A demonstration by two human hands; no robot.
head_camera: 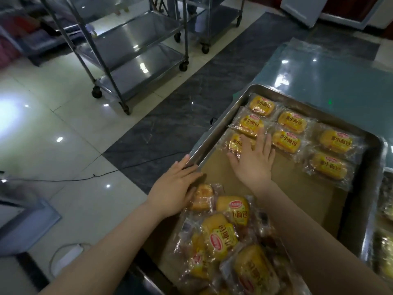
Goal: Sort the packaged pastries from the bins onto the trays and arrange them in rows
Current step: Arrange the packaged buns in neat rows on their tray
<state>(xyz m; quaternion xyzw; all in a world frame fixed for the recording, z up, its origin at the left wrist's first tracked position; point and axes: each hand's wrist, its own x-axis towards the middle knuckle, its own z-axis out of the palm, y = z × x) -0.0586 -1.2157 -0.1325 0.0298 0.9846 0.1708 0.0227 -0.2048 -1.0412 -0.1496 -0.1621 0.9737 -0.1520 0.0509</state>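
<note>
**Soft buns, slick film: press flat, don't squeeze**

Logged at the left rim of the tray (212, 128): left hand (178, 188), fingers straight and together, laid across the steel lip, holding nothing. Just right of it, at the tray's near end, noted a loose heap (223, 237) of packaged pastries, overlapping and tilted every way. Further right, found right hand (253, 158) spread flat, fingers wide, pressing one pack (235, 143) in the left column at the far end, gripping nothing. Counted seven packs in rows across the far end, pressed one included.

Judged light, soft, easily crushed: rounded golden buns in clear crinkly film with flat sealed ends. Expect film to slide on film, less on the matte brown paper liner (297, 188). Best taken by an end seal or cupped loosely over the bun, never pinched mid-loaf. Seen beneath: glossy counter (340, 77).
</note>
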